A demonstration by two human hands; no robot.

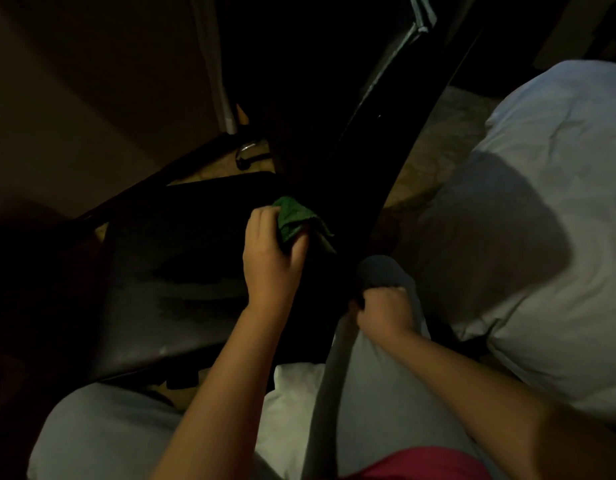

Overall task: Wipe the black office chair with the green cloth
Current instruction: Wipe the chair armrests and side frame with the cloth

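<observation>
Left hand (271,258): fingers curled round the green cloth (294,220), pressing it to the black office chair (168,271) where seat meets back | right hand (381,308): fingers curled by my knee, onto what I cannot tell | bed (542,209) at right.

Right side: white duvet (542,237), rumpled, big dark shadow falling across it. Bottom centre: more white bedding (292,393). Beyond, mottled tan floor (434,150) in dim light. Upper left: beige wall (91,81), thin white pole (214,81) running down to floor.
</observation>
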